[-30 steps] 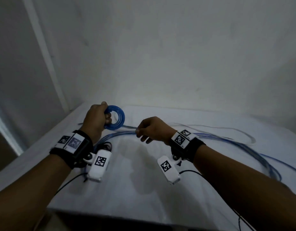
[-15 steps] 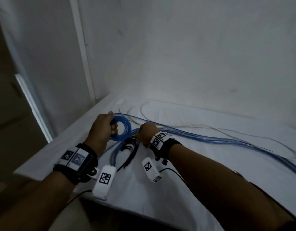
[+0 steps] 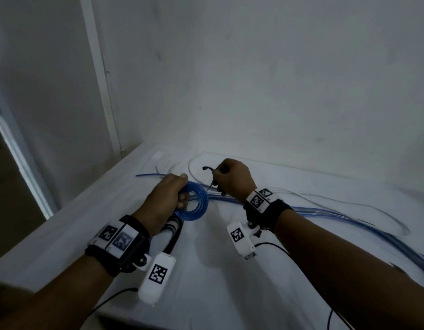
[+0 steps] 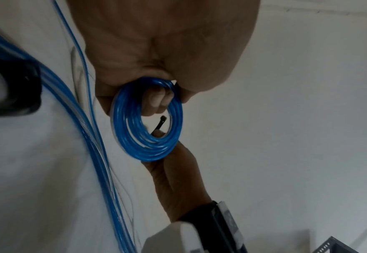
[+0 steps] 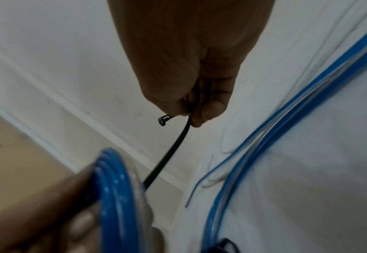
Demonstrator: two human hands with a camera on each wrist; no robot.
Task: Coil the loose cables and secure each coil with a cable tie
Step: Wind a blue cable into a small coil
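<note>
Gripping a small round coil of translucent blue cable (image 3: pixel 194 206), the person's left hand (image 3: pixel 167 201) holds it upright just above the white cloth-covered table (image 3: pixel 218 270) in the head view, fingers curled through the ring. Beside it, the right hand (image 3: pixel 232 179) pinches a thin black plastic cable tie (image 3: pixel 209 173), whose head pokes out to the left of the fist. Behind both hands, loose blue cables (image 3: pixel 325 213) and a thin white cable (image 3: pixel 373 210) trail away rightwards across the table, and a bundle of black cable ties (image 3: pixel 173 234) lies under the left wrist. From the left wrist camera, the fingers (image 4: pixel 156 101) wrap the top of the blue coil (image 4: pixel 148 145), with the tie's head (image 4: pixel 162 119) visible through the ring. From the right wrist camera, thumb and fingertips (image 5: pixel 210 109) clamp the tie (image 5: pixel 173 149) near its head, its tail slanting down behind the blurred coil (image 5: pixel 113 196).
</note>
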